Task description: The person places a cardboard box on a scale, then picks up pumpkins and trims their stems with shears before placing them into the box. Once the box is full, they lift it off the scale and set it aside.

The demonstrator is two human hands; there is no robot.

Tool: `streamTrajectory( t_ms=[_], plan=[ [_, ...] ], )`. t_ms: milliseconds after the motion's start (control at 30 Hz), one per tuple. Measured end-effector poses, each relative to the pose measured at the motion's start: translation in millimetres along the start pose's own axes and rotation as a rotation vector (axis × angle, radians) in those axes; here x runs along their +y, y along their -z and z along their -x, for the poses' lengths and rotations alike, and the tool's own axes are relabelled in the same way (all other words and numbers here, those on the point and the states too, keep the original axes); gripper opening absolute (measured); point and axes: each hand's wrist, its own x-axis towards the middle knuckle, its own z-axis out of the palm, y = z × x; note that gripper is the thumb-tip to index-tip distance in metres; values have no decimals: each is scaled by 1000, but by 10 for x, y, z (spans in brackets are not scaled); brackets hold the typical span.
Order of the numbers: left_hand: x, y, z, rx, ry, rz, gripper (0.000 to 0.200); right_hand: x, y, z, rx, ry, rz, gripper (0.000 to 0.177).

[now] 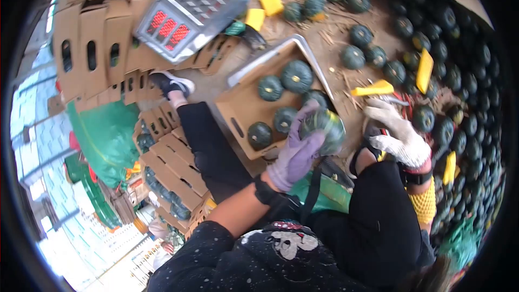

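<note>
My left hand (pixel 294 154), in a purple glove, is wrapped round a dark green kabocha squash (pixel 324 130) with paler stripes. The squash is over the near right corner of a cardboard box (pixel 232 105). Several more green squashes lie in that box, among them one large squash (pixel 296 77) at its far side. To the right, my right hand (pixel 397 135) wears a white knitted glove; its thumb and fingers are curved and apart, above my right knee. Just beyond it, a silver and red object (pixel 400 99) lies on the ground, partly hidden by the glove.
A digital scale (pixel 192 8) with red figures stands at the far left, by rows of folded cardboard boxes (pixel 89 40). A large heap of squashes (pixel 470 92) fills the right side. Yellow pieces (pixel 373 88) lie scattered on the ground. Filled boxes (pixel 170 167) stand at my left.
</note>
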Motion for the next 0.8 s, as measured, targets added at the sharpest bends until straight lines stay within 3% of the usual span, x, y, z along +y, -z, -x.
streamTrajectory(
  t_ms=[67,133,233,267,300,367,400,467,567,633,733,800],
  plan=[
    [115,67,-12,24,53,12,55,125,-17,-31,249,-204,-79,48],
    [132,166,43,62,35,-41,54,348,6,-54,487,-353,92,42],
    [90,459,105,166,-6,-178,52,747,43,98,502,-317,473,40],
    [79,599,117,226,-49,-277,51,771,21,125,483,-343,468,41],
    [101,744,79,303,-194,-494,51,778,-25,154,478,-361,482,41],
    [72,1178,77,547,-288,-642,55,839,-118,234,481,-376,463,39],
    [124,1296,67,701,-318,-894,60,866,-175,268,484,-424,432,37],
    [303,1298,48,868,-557,-1677,70,902,-295,303,489,-444,429,37],
    [182,1657,43,896,-644,-1764,71,917,-391,306,443,-416,385,39],
    [120,1835,75,642,-632,-2049,67,938,-389,303,403,-397,394,41],
    [180,1860,119,569,-600,-1810,62,920,-364,269,438,-402,387,40],
    [258,1777,146,696,-604,-1753,61,909,-341,253,456,-378,398,39]
  ],
)
